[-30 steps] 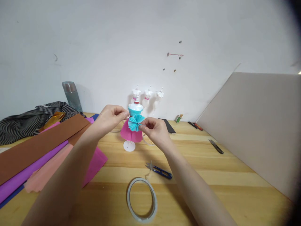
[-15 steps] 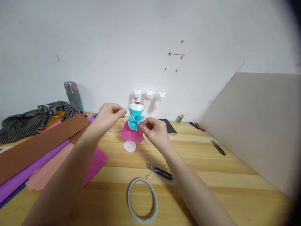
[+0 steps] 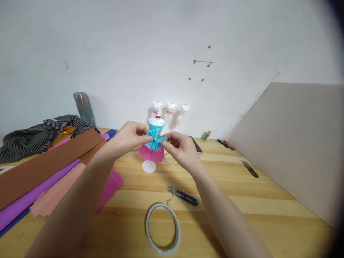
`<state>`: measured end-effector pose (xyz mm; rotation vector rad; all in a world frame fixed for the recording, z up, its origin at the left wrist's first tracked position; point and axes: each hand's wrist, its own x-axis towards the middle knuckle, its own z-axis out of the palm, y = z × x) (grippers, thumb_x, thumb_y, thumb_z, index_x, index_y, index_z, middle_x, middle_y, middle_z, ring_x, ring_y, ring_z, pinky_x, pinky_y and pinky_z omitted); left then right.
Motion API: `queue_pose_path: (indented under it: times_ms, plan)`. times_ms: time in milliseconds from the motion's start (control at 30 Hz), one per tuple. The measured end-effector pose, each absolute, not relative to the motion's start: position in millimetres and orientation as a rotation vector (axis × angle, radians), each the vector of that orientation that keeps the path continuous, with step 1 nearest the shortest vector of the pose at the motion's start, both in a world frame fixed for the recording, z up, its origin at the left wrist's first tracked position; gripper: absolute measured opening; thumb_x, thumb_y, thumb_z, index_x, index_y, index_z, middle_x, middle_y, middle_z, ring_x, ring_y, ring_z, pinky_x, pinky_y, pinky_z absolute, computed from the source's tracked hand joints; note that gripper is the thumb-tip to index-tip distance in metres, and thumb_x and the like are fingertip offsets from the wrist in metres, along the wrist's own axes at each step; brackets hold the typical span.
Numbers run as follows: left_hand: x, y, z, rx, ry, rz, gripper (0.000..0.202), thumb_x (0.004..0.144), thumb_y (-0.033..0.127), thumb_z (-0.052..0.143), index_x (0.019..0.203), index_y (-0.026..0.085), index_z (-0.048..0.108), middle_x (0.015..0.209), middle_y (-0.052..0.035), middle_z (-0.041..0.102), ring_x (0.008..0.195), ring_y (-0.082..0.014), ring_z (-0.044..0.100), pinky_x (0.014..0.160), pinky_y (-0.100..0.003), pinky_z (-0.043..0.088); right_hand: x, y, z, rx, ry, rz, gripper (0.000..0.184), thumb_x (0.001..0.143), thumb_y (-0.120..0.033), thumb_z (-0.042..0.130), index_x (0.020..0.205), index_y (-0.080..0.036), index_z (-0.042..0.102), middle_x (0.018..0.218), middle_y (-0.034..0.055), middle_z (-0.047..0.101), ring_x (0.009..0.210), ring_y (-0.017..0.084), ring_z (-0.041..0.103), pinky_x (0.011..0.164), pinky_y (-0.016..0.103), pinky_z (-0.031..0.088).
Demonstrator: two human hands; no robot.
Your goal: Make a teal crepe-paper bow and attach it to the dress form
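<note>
A pleated turquoise paper rosette (image 3: 153, 142) is held up between my two hands. My left hand (image 3: 130, 137) pinches its left edge with thumb and fingers. On the other side, my right hand (image 3: 180, 147) grips a narrow folded part of the rosette. Just behind it stands a small dress form (image 3: 156, 122) with a turquoise top and a pink skirt (image 3: 151, 154), on a round white base (image 3: 148, 166). The rosette hides the waist of the form; I cannot tell whether they touch.
Blue thread snips (image 3: 185, 197) and a roll of tape (image 3: 163, 228) lie in front. Coloured paper sheets (image 3: 48, 168), striped cloth (image 3: 34, 138) and a bottle (image 3: 84, 107) are at left. Three small white mannequins (image 3: 171, 107) stand by the wall. Dark snips (image 3: 250, 169) lie at right.
My left hand has moved right and taken hold of the rosette's left edge. On the right, part of the rosette is now gathered into a narrow fold in my right fingers.
</note>
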<state>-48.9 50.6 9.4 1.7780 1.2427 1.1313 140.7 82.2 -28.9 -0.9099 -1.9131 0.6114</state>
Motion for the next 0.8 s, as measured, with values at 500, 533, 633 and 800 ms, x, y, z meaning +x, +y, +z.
queue_pose_path:
  times_ms: [500, 533, 633, 800]
  plan:
    - [-58.2, 56.9, 8.1, 1.758, 1.183, 0.928, 0.011, 0.065, 0.025, 0.069, 0.07, 0.015, 0.068, 0.064, -0.0017, 0.065, 0.067, -0.0165, 0.061, 0.061, -0.027, 0.045, 138.7, 93.8, -37.4, -0.911, -1.817, 0.892, 0.02, 0.07, -0.034, 0.061, 0.059, -0.019, 0.052, 0.054, -0.0021, 0.052, 0.051, 0.011, 0.047, 0.047, 0.024, 0.037]
    - [-58.5, 57.3, 8.1, 1.769, 1.204, 0.951, 0.012, 0.065, 0.026, 0.068, 0.07, 0.015, 0.069, 0.065, -0.002, 0.065, 0.066, -0.0161, 0.06, 0.059, -0.026, 0.045, 138.8, 93.7, -37.5, -0.912, -1.833, 0.876, 0.02, 0.07, -0.033, 0.06, 0.059, -0.019, 0.052, 0.054, -0.0019, 0.052, 0.051, 0.011, 0.047, 0.047, 0.024, 0.037]
    - [-58.0, 57.8, 7.0, 1.803, 1.219, 0.987, 0.013, 0.065, 0.027, 0.067, 0.069, 0.015, 0.069, 0.065, -0.0022, 0.066, 0.063, -0.0151, 0.059, 0.057, -0.025, 0.044, 139.0, 92.3, -36.8, -0.911, -1.868, 0.84, 0.021, 0.072, -0.033, 0.06, 0.058, -0.019, 0.052, 0.054, -0.0015, 0.052, 0.052, 0.011, 0.046, 0.048, 0.024, 0.036]
    - [-57.2, 56.8, 5.7, 1.817, 1.191, 0.885, 0.011, 0.065, 0.027, 0.067, 0.065, 0.016, 0.067, 0.062, -0.0014, 0.062, 0.061, -0.0147, 0.055, 0.053, -0.025, 0.041, 138.9, 89.0, -33.5, -0.881, -1.869, 0.887, 0.023, 0.073, -0.035, 0.06, 0.059, -0.018, 0.053, 0.054, -0.0013, 0.053, 0.05, 0.011, 0.045, 0.047, 0.024, 0.035]
